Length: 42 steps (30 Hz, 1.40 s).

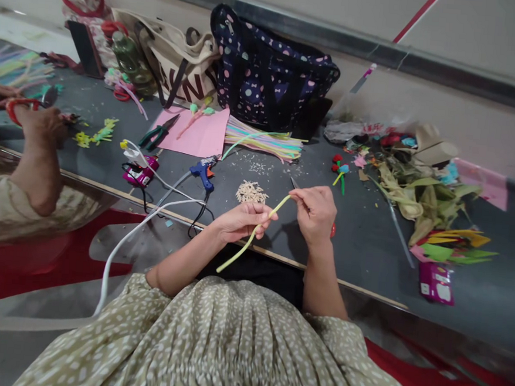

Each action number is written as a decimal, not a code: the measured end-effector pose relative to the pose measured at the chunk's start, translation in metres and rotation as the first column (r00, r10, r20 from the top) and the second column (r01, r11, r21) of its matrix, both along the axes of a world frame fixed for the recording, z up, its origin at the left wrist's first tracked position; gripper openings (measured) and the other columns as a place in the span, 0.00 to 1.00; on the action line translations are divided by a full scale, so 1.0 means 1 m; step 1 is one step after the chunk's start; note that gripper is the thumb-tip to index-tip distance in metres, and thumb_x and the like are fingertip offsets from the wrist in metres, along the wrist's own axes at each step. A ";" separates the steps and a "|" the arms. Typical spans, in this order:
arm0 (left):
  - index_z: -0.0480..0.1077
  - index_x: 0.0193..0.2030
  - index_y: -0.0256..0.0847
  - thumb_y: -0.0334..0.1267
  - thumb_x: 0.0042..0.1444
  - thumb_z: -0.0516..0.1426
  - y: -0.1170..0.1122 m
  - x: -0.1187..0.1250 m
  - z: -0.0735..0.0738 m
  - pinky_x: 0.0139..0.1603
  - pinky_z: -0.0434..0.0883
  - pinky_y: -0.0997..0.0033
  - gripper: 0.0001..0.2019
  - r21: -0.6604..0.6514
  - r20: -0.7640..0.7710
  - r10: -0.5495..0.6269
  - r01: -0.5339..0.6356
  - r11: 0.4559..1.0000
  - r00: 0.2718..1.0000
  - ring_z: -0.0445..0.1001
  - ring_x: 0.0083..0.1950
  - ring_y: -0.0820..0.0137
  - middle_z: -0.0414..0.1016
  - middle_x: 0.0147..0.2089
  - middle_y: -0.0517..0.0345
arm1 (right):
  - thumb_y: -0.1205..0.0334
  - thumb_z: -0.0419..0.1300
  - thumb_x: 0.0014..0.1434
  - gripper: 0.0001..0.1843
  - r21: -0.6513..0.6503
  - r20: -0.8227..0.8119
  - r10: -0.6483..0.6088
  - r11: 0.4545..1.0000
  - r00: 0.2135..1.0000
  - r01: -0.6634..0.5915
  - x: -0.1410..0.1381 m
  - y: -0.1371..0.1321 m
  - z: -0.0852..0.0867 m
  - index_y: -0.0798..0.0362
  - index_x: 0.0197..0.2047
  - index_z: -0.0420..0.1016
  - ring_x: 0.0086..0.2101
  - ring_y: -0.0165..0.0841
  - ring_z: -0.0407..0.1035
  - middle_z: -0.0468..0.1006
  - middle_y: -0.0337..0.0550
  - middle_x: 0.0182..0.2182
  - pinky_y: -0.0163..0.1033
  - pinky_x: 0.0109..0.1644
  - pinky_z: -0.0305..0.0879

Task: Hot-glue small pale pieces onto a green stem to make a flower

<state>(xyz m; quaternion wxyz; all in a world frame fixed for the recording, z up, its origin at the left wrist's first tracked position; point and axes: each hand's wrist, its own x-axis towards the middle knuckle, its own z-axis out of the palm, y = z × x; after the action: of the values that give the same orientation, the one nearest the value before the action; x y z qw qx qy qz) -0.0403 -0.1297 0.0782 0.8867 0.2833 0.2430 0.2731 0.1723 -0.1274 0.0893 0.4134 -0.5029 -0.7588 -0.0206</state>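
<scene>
From the head camera, the patterned shirt [212, 343] is nearest. Above the front edge of the surface [361, 256], the left hand [244, 220] has its grip closed on a yellow pipe cleaner [250, 240] partway along, while the right hand [315, 212] pinches its upper end, probably to steady and shape it; the lower end hangs free. A red handle and blade tip beside the right hand suggest scissors [333, 229], perhaps kept handy. The pipe cleaner bundle [261, 139] lies within reach, likely for easy picking. Behind stand a navy bag [272, 70] and cream tote [187, 64], contents hidden, and a green bottle [130, 60], its fill unclear.
</scene>
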 end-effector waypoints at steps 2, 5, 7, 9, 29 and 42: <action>0.77 0.36 0.33 0.44 0.43 0.72 -0.001 -0.001 -0.002 0.21 0.65 0.78 0.19 0.006 -0.067 -0.043 0.044 0.999 0.997 0.67 0.20 0.80 0.71 0.24 0.61 | 0.62 0.59 0.66 0.07 0.003 0.025 0.007 1.000 1.000 -0.007 0.005 0.001 0.005 0.46 0.41 0.79 0.36 0.36 0.71 0.83 0.38 0.34 0.44 0.46 0.65; 0.76 0.34 0.32 0.45 0.42 0.72 -0.003 -0.003 -0.006 0.18 0.64 0.78 0.19 0.055 -0.196 -0.067 0.080 0.995 0.978 0.66 0.18 0.79 0.72 0.24 0.60 | 0.63 0.58 0.66 0.08 0.000 0.117 0.038 0.999 0.992 -0.038 0.013 0.002 0.012 0.45 0.41 0.80 0.37 0.36 0.69 0.83 0.38 0.34 0.44 0.46 0.65; 0.76 0.34 0.31 0.46 0.43 0.72 -0.003 -0.007 -0.009 0.17 0.63 0.79 0.19 0.115 -0.279 -0.046 0.081 0.990 0.959 0.66 0.17 0.80 0.73 0.25 0.59 | 0.63 0.57 0.67 0.09 -0.006 0.201 0.061 0.998 0.978 -0.061 0.018 0.004 0.016 0.45 0.41 0.80 0.38 0.36 0.68 0.83 0.38 0.34 0.43 0.45 0.64; 0.76 0.33 0.31 0.47 0.43 0.71 -0.003 -0.012 -0.012 0.17 0.64 0.79 0.20 0.166 -0.345 -0.021 0.083 0.983 0.938 0.67 0.18 0.80 0.73 0.25 0.59 | 0.63 0.57 0.67 0.09 -0.003 0.260 0.063 0.998 0.963 -0.064 0.024 0.006 0.017 0.45 0.40 0.80 0.38 0.36 0.67 0.83 0.38 0.34 0.43 0.44 0.63; 0.78 0.31 0.33 0.49 0.47 0.69 -0.009 -0.085 -0.030 0.25 0.68 0.79 0.18 0.285 -0.565 0.043 0.146 0.947 0.824 0.72 0.21 0.76 0.77 0.26 0.54 | 0.65 0.58 0.66 0.10 0.099 0.263 -0.080 0.994 0.962 0.055 0.062 0.006 0.023 0.45 0.40 0.81 0.37 0.37 0.67 0.82 0.38 0.32 0.46 0.43 0.65; 0.80 0.36 0.37 0.43 0.56 0.63 0.005 -0.031 0.031 0.43 0.69 0.74 0.11 0.705 -0.395 0.498 -0.092 0.703 0.772 0.74 0.39 0.70 0.79 0.37 0.51 | 0.64 0.56 0.67 0.11 0.014 0.197 0.062 0.998 0.978 -0.066 0.042 0.009 0.025 0.43 0.39 0.80 0.37 0.37 0.68 0.81 0.38 0.33 0.45 0.41 0.67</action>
<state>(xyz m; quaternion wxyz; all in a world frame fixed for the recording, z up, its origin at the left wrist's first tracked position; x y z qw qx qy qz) -0.0710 -0.1248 0.1092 0.5605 0.5941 0.4253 0.3899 0.2144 -0.1183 0.1145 0.3421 -0.4695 -0.8114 -0.0649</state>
